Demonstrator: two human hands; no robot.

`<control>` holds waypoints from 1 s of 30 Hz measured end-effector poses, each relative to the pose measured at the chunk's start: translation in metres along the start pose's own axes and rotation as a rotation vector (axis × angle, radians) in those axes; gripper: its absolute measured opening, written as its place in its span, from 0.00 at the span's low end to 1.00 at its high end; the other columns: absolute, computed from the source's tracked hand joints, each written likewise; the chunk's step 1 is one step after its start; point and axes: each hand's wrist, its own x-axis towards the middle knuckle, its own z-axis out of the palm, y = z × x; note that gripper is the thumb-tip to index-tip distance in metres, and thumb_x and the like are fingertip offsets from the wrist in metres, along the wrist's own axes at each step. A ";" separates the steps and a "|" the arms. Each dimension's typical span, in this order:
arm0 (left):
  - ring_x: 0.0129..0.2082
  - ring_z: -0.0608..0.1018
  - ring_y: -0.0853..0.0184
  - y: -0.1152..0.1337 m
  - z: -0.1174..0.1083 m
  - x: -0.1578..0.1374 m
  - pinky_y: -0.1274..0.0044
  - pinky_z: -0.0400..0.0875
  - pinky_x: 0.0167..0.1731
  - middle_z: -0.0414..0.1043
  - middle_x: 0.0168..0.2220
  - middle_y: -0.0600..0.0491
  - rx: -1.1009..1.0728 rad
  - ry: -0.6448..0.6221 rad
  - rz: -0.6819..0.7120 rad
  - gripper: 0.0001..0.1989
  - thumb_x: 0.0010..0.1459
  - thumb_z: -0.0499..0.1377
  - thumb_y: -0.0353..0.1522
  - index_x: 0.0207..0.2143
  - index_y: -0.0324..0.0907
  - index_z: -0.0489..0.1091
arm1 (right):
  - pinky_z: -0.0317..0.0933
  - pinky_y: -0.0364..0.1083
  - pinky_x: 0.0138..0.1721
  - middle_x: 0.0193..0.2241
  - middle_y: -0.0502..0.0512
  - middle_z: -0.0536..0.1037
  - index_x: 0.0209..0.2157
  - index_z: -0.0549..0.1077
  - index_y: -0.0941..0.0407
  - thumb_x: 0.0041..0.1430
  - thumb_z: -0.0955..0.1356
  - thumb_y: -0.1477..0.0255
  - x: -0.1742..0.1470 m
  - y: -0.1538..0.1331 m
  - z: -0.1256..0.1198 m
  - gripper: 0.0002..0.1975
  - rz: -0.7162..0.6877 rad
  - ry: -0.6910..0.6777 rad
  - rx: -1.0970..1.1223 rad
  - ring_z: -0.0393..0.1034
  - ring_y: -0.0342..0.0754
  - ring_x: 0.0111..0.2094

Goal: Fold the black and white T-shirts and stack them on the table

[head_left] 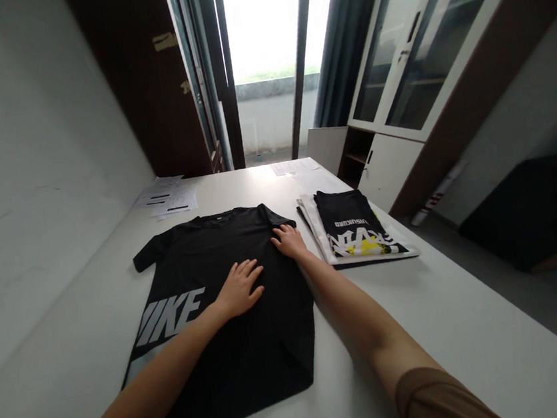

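A black T-shirt [254,352] lies spread on the white table, its collar towards the far end and its hem towards me. Grey "NIKE" lettering runs across its left part, partly hidden by my left forearm. My left hand [240,290] rests flat on the middle of the shirt with its fingers spread. At the shirt's right edge, just below the right sleeve, my right hand [289,240] lies on the fabric, fingers stretched out and slightly apart. To its right is a stack of folded shirts [346,211], a black one with white and yellow print on top.
The white table [423,327] reaches towards a bright window. Printed papers [169,196] lie at its far left, with more sheets [296,166] at the far end. A wall [26,164] borders the left side. A white cabinet [395,88] with glass doors stands at the right.
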 end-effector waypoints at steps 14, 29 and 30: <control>0.72 0.54 0.52 0.142 -0.024 -0.062 0.53 0.44 0.70 0.53 0.72 0.47 -0.311 -0.335 0.622 0.35 0.70 0.51 0.49 0.73 0.50 0.48 | 0.51 0.62 0.59 0.59 0.74 0.67 0.66 0.64 0.58 0.68 0.63 0.57 0.020 -0.005 -0.011 0.31 0.312 0.124 -0.011 0.57 0.69 0.61; 0.64 0.66 0.55 -0.102 -0.082 -0.044 0.61 0.54 0.67 0.69 0.60 0.45 -0.122 0.604 -0.628 0.17 0.66 0.51 0.34 0.54 0.43 0.71 | 0.39 0.71 0.64 0.69 0.67 0.58 0.68 0.62 0.52 0.69 0.62 0.52 0.063 0.007 0.015 0.32 0.078 -0.073 0.036 0.47 0.67 0.69; 0.65 0.65 0.53 -0.131 -0.087 -0.053 0.60 0.53 0.67 0.67 0.61 0.42 -0.141 0.694 -0.861 0.18 0.65 0.50 0.33 0.55 0.41 0.69 | 0.39 0.72 0.64 0.69 0.68 0.58 0.68 0.62 0.52 0.68 0.63 0.52 0.064 0.010 0.017 0.32 0.084 -0.058 0.034 0.47 0.68 0.69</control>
